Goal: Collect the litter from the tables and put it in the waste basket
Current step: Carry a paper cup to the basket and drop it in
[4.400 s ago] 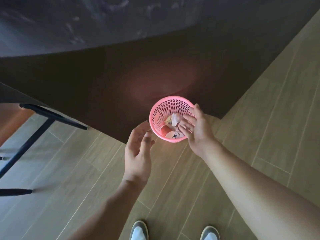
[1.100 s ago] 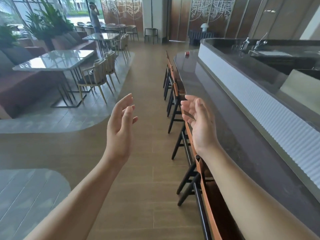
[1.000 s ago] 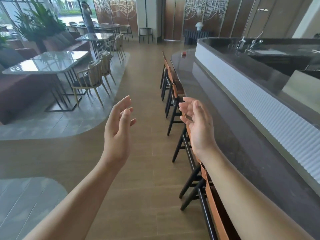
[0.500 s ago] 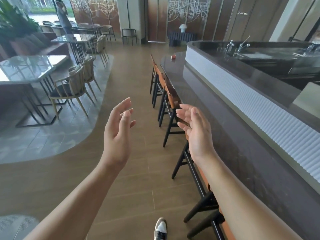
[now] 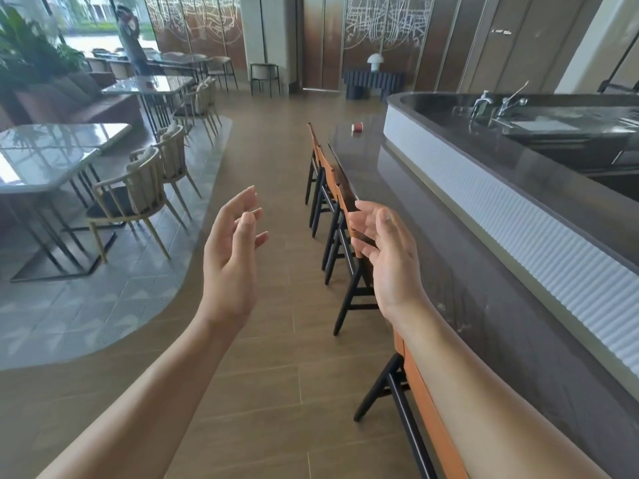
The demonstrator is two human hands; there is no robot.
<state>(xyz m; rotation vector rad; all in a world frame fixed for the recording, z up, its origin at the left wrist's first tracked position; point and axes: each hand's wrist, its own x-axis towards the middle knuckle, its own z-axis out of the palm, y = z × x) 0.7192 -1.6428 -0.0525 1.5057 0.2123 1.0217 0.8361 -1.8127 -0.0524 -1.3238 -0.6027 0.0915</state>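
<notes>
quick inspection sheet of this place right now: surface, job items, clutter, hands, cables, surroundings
surface: long dark bar counter, glossy; glass-topped tables off to the left.
job's things: one red cup at the counter's far end, apparently on its side; waste basket not in view.
clutter: nothing seen beyond the cup.
grippers: left hand and right hand raised in front, fingers relaxed, holding nothing.
cables: nothing seen.
surroundings: orange stools lined along the counter, beige chairs at the tables, taps behind the counter, a person far off by the windows.
</notes>
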